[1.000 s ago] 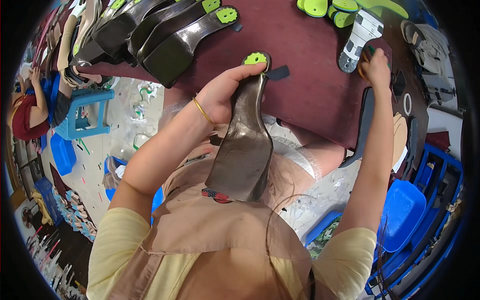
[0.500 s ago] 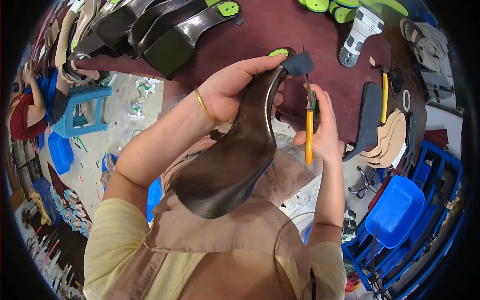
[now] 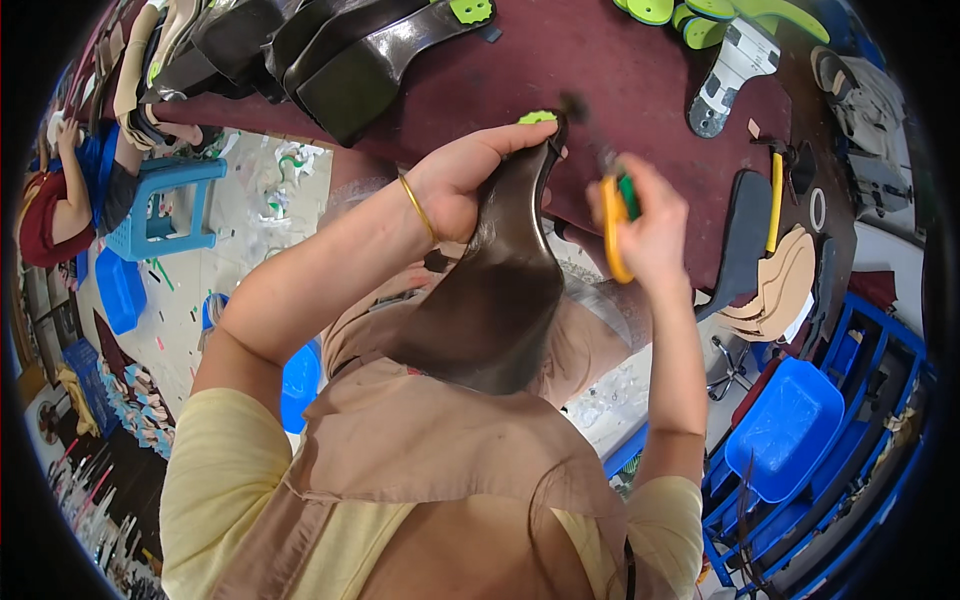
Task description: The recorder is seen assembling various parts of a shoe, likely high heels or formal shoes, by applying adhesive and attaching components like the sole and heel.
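My left hand is closed round the narrow upper end of a glossy dark brown, curved shoe-sole-like piece. My thumb lies by its lime-green tip, and its broad end hangs down over my lap. To the right, apart from the piece, my right hand grips scissors with orange and green handles; their blades are smeared by motion. A small dark blurred scrap shows just right of the green tip, over the maroon table.
More glossy dark pieces are stacked at the far left of the table. Lime-green shapes, a white-and-black foot-shaped piece and beige soles lie on the right. A blue tub stands at lower right; a blue stool and another person are left.
The dark square flap at the piece's tip, where the scissor blades were, has come away. My right hand has turned and shifted slightly right with the scissors; the piece has risen slightly.
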`<move>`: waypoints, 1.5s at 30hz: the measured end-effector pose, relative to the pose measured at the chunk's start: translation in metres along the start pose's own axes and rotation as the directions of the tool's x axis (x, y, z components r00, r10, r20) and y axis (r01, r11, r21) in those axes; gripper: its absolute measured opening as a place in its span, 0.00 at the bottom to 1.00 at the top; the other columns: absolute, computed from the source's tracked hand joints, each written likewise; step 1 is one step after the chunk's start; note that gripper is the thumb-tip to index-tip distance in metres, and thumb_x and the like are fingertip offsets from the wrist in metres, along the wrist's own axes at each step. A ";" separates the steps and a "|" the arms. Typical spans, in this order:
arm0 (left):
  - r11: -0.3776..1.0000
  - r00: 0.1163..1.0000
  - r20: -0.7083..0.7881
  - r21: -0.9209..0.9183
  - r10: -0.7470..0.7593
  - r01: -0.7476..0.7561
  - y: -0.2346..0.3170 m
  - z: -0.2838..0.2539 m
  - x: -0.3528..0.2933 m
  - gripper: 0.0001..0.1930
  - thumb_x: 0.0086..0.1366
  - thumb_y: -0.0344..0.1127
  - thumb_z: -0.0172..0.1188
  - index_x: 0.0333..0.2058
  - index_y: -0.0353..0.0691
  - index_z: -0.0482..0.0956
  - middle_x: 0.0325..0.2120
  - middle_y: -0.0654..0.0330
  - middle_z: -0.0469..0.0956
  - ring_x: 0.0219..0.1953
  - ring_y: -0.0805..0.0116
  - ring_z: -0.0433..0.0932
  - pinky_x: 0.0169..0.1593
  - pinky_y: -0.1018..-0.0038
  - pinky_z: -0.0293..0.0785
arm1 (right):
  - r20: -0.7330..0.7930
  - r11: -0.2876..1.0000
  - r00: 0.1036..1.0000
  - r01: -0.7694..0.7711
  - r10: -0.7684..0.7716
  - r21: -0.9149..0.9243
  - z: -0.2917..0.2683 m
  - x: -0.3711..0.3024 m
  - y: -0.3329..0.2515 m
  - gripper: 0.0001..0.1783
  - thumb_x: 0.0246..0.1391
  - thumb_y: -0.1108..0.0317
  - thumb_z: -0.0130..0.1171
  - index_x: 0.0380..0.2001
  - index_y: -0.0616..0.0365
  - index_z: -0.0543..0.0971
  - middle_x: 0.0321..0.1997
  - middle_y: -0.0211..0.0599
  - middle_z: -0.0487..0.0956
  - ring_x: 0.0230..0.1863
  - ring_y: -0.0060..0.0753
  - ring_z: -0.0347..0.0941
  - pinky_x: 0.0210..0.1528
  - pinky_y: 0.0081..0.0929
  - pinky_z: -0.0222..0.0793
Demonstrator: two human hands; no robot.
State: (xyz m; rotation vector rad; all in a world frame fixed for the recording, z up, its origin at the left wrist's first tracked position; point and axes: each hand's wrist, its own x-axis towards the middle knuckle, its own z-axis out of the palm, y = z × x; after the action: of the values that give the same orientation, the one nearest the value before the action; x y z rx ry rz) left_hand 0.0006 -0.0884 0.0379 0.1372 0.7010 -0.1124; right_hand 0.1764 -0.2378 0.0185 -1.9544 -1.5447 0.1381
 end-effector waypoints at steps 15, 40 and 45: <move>0.861 0.851 0.221 0.076 0.477 -0.502 -0.016 0.018 -0.008 0.14 0.64 0.43 0.52 0.40 0.38 0.75 0.33 0.64 0.78 0.33 0.75 0.76 0.40 0.77 0.72 | 0.486 -0.266 0.858 -0.436 0.165 0.860 0.012 0.021 -0.063 0.11 0.54 0.73 0.57 0.41 0.60 0.73 0.38 0.29 0.76 0.39 0.19 0.71 0.44 0.18 0.65; 0.733 0.788 0.312 0.297 0.531 -0.611 -0.020 0.028 -0.004 0.19 0.66 0.47 0.52 0.47 0.38 0.69 0.39 0.68 0.72 0.42 0.83 0.67 0.47 0.81 0.65 | 0.148 0.544 0.907 -0.360 0.393 0.758 0.001 0.029 -0.062 0.11 0.56 0.65 0.57 0.23 0.61 0.76 0.17 0.20 0.70 0.19 0.09 0.61 0.21 0.10 0.56; 0.490 0.695 0.394 0.505 0.601 -0.710 -0.034 0.000 0.016 0.21 0.68 0.45 0.47 0.53 0.37 0.63 0.44 0.68 0.69 0.47 0.82 0.64 0.51 0.80 0.62 | 0.134 0.480 0.846 -0.415 0.516 0.773 0.011 0.020 -0.061 0.09 0.52 0.66 0.61 0.28 0.61 0.76 0.19 0.20 0.69 0.22 0.11 0.63 0.24 0.12 0.59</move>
State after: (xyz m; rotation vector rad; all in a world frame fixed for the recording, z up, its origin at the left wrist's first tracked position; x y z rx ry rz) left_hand 0.0073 -0.1230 0.0248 1.0459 0.3683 0.4044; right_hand 0.1267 -0.2081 0.0480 -1.5280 -0.6023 0.7865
